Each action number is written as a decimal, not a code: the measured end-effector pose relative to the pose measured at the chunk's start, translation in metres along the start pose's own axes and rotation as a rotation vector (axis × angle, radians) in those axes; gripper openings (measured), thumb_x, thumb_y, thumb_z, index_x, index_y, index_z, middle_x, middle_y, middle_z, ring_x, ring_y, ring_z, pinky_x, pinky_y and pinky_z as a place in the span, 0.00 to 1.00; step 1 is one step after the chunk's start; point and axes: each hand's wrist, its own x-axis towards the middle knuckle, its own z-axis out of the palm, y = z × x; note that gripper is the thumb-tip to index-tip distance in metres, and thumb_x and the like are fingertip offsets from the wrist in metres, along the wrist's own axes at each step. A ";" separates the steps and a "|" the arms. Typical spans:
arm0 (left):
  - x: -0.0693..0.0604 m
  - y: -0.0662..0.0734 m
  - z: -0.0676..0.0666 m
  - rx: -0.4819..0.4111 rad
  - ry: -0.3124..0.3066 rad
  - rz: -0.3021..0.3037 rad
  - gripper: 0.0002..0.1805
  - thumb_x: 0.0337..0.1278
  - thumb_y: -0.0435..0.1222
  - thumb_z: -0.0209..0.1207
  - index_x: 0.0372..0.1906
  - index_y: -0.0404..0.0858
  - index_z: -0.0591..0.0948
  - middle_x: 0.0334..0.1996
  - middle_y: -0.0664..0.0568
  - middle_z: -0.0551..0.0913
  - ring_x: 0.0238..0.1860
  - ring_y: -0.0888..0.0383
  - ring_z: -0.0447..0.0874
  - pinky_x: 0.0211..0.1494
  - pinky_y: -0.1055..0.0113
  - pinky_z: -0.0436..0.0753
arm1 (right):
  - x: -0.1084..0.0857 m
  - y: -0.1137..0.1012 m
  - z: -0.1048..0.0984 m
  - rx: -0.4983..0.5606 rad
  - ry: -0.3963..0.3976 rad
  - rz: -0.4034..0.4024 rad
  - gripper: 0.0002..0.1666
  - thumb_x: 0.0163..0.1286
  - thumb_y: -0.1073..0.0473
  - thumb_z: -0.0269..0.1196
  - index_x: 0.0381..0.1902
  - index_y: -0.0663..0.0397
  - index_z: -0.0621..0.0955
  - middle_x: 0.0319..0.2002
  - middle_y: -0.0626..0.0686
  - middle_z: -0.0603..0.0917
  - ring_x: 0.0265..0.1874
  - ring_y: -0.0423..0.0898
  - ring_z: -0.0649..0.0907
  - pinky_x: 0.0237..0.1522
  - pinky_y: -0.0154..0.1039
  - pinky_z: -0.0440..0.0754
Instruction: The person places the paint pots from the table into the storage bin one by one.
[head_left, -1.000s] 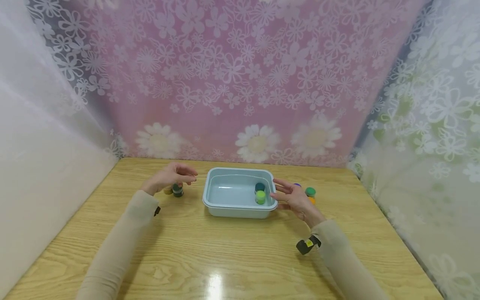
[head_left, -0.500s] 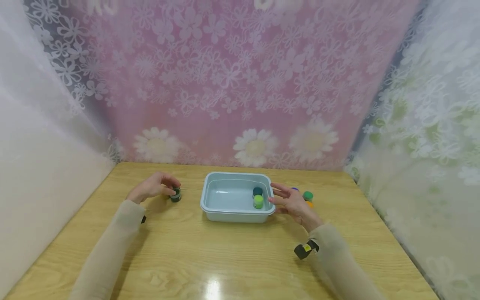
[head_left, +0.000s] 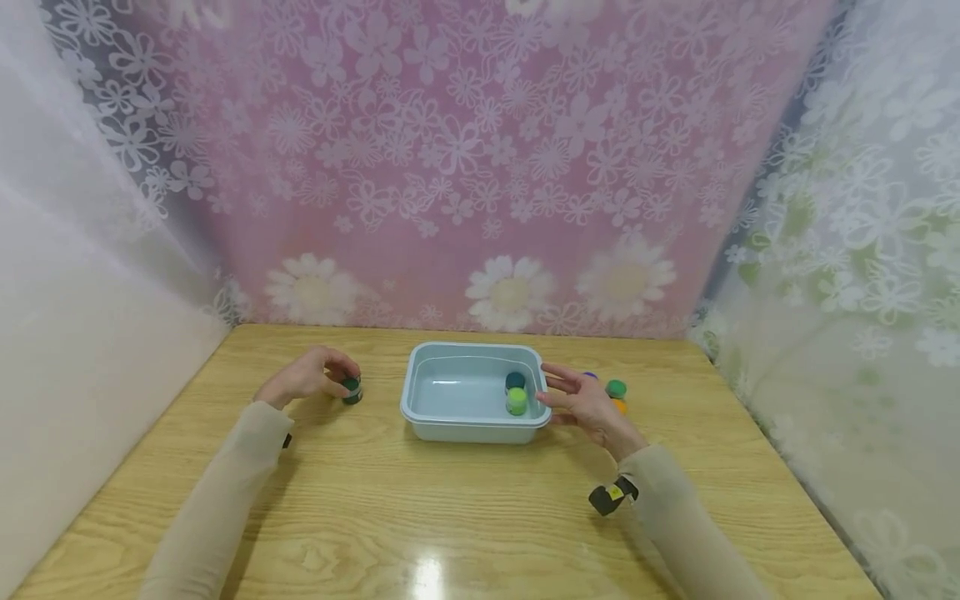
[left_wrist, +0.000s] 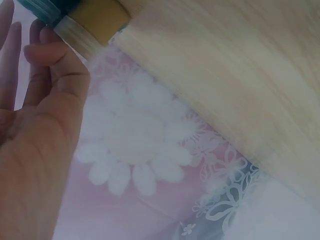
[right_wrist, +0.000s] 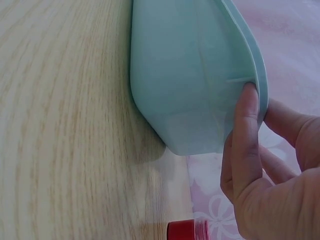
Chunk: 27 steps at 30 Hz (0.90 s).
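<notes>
One dark teal jar (head_left: 515, 381) and one lime green jar (head_left: 517, 402) sit inside the right end of a pale blue tub (head_left: 480, 432); the right hand (head_left: 592, 410) holds its rim (right_wrist: 256, 60), grip loosely spread. Left of it, the left hand (head_left: 309, 377) has its grip closed round a dark green jar (head_left: 354, 395) (touching the counter (head_left: 450, 508) or just above, I cannot tell), beside a yellow jar (left_wrist: 104, 20).

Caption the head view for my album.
Left hand on a dark jar, right hand at the rim of a tub holding two jars.
</notes>
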 end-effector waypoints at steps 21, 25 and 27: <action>0.002 0.010 0.003 0.129 -0.084 -0.028 0.22 0.48 0.22 0.68 0.53 0.30 0.83 0.58 0.34 0.77 0.57 0.38 0.77 0.58 0.47 0.81 | 0.002 0.000 -0.001 -0.010 -0.003 -0.001 0.40 0.67 0.63 0.66 0.75 0.50 0.64 0.72 0.61 0.66 0.60 0.49 0.79 0.37 0.37 0.88; 0.006 0.007 0.003 0.114 -0.060 -0.045 0.22 0.49 0.25 0.69 0.53 0.30 0.83 0.57 0.35 0.79 0.53 0.42 0.80 0.56 0.50 0.83 | 0.001 0.001 0.000 -0.008 -0.004 -0.007 0.40 0.67 0.63 0.66 0.75 0.50 0.64 0.72 0.61 0.67 0.60 0.49 0.79 0.38 0.38 0.88; 0.007 0.003 0.003 0.103 -0.044 -0.050 0.22 0.51 0.29 0.69 0.54 0.31 0.83 0.57 0.37 0.80 0.52 0.45 0.80 0.55 0.51 0.83 | 0.001 0.001 0.000 -0.006 -0.007 -0.010 0.41 0.67 0.63 0.66 0.75 0.51 0.64 0.72 0.61 0.66 0.61 0.50 0.78 0.39 0.38 0.88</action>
